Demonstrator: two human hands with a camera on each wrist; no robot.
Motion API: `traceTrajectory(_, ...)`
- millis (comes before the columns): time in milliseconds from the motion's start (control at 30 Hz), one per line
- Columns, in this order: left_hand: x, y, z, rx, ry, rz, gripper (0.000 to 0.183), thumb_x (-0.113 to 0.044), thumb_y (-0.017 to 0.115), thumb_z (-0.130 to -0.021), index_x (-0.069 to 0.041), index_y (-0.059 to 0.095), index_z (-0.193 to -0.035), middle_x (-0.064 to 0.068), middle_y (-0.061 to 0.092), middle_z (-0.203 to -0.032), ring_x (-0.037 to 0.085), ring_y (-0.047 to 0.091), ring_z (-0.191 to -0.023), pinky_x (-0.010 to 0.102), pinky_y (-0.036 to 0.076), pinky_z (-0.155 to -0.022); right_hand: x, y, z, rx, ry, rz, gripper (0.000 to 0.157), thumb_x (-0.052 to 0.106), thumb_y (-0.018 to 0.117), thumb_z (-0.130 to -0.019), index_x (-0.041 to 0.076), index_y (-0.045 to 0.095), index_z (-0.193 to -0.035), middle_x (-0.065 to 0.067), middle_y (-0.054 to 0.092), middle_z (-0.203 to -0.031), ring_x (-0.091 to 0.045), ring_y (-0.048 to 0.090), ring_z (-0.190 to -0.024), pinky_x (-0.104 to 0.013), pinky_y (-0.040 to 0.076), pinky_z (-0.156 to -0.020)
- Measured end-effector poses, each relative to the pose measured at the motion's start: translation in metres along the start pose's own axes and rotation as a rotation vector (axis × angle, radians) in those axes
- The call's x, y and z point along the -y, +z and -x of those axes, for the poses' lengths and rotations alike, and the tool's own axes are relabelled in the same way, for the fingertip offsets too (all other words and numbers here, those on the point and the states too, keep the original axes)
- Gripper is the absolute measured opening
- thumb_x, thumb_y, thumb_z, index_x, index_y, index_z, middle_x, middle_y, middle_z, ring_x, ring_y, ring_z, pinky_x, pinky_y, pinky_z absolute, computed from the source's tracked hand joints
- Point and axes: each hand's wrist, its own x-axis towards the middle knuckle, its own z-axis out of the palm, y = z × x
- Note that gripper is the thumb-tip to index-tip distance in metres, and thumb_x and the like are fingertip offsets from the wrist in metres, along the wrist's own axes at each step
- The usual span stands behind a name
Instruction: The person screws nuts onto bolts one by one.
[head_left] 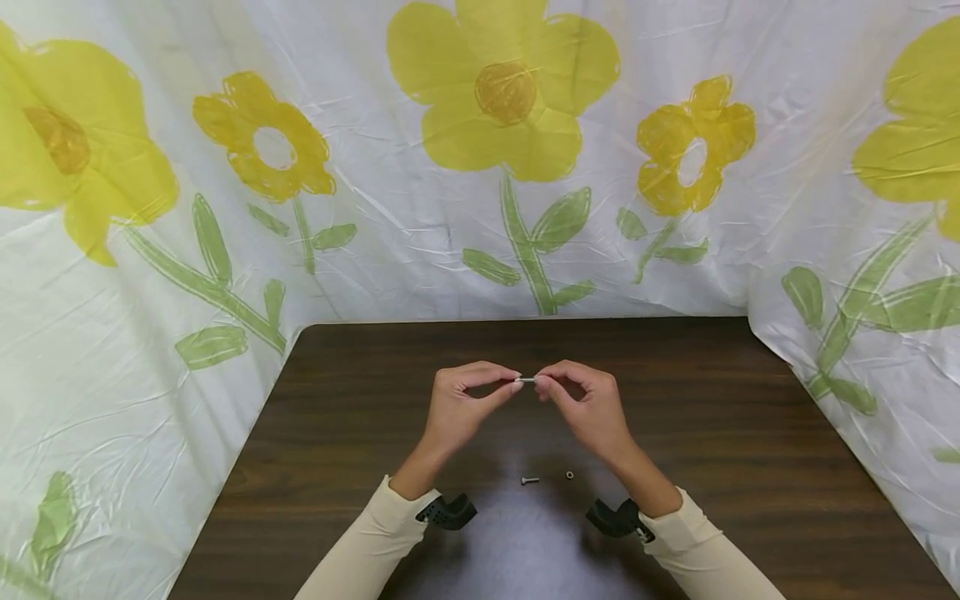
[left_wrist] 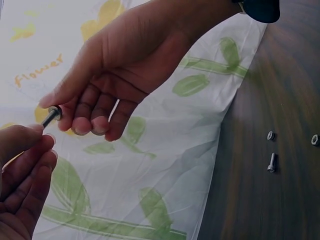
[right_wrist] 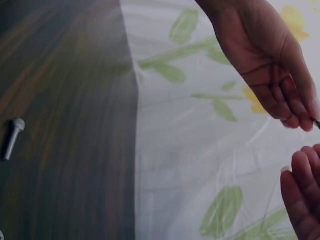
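Observation:
Over the table, my left hand (head_left: 459, 404) pinches one end of a small metal bolt (head_left: 527, 380) between thumb and fingertips. My right hand (head_left: 592, 410) pinches the other end. In the left wrist view the bolt (left_wrist: 49, 118) has a wide round end at the fingertips of the right hand (left_wrist: 125, 55); I cannot tell whether this is its head or a nut. The left hand (left_wrist: 25, 170) grips the thin shank there. A second bolt (head_left: 529, 481) lies on the table below the hands, with a nut (head_left: 570, 475) to its right.
The dark wood table (head_left: 337, 433) backs onto a white flowered curtain (head_left: 360, 275) that also runs along both sides. Another nut (left_wrist: 315, 140) lies at the right edge of the left wrist view. Black devices (head_left: 450, 511) are strapped to both wrists.

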Motion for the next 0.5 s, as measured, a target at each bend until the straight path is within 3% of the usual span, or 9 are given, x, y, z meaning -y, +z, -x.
traceTrajectory(167,0.001,0.001,0.001,0.002,0.018,0.006,0.009,-0.007,0.083,-0.085,-0.003,0.081,-0.093,0.003,0.077,-0.09,0.018,0.073,-0.085,0.035,0.06,-0.077,0.023,0.003,-0.004,0.008,0.042,-0.002,0.018,-0.011,0.064,-0.094,-0.005,0.066,-0.078,-0.018,0.063,-0.065,-0.026,0.059,-0.058,-0.025,0.052,-0.057)
traceTrajectory(300,0.001,0.001,0.001,0.008,0.04,0.006,0.009,-0.007,0.083,-0.085,-0.004,0.081,-0.093,0.002,0.077,-0.09,0.018,0.073,-0.085,0.041,0.06,-0.077,0.032,0.005,-0.006,-0.002,0.088,0.04,0.03,-0.003,0.061,-0.098,0.0,0.061,-0.068,-0.014,0.059,-0.06,-0.021,0.051,-0.052,-0.024,0.039,-0.049)
traceTrajectory(500,0.001,0.002,0.002,0.005,0.044,0.016,0.009,-0.006,0.083,-0.085,-0.005,0.081,-0.093,0.003,0.077,-0.09,0.018,0.073,-0.085,0.05,0.059,-0.074,0.032,0.006,-0.007,0.02,0.198,-0.005,0.043,0.005,0.058,-0.103,-0.002,0.054,-0.061,-0.018,0.052,-0.055,-0.029,0.055,-0.052,-0.028,0.05,-0.054)
